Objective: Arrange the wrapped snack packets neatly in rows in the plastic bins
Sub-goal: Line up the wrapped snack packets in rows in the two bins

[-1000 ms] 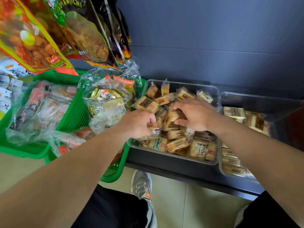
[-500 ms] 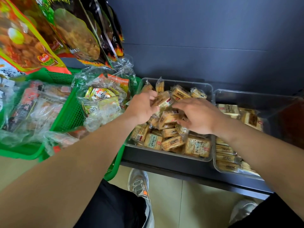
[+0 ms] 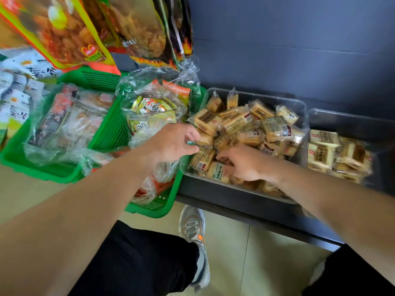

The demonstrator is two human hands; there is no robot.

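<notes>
Hanging snack bags [image 3: 64, 33] occupy the 10 o'clock corner of the view. Below them, at 9 o'clock, a green basket [image 3: 42, 169] holds clear-bagged snacks [image 3: 70, 124]. Just beside it, toward 3 o'clock, a second green basket [image 3: 158, 208] holds a crumpled clear bag of yellow packets [image 3: 154, 107].

The left hand [image 3: 173, 144] is over the boundary between this second basket and the first clear bin [image 3: 299, 103]. Thumb and forefinger are drawn narrow, pinching a green-edged packet [image 3: 192, 143] at the bin's 9 o'clock side. The item is blurred.

The first clear bin sits on a dark shelf [image 3: 224, 197]. It is filled with an unsorted heap of wrapped snack packets [image 3: 245, 122] at mixed angles, several on edge along the 12 o'clock wall.

The right hand [image 3: 243, 165] lies palm down on the heap at the bin's 7 o'clock corner, fingers reaching toward 9 o'clock among the packets. Whether it grips one cannot be told.

At 3 o'clock, just beside the first bin, a second clear bin [image 3: 342, 122] holds further packets [image 3: 320, 154].

A grey sneaker [image 3: 192, 227] stands on the tiled floor [image 3: 267, 263] at 6 o'clock.
</notes>
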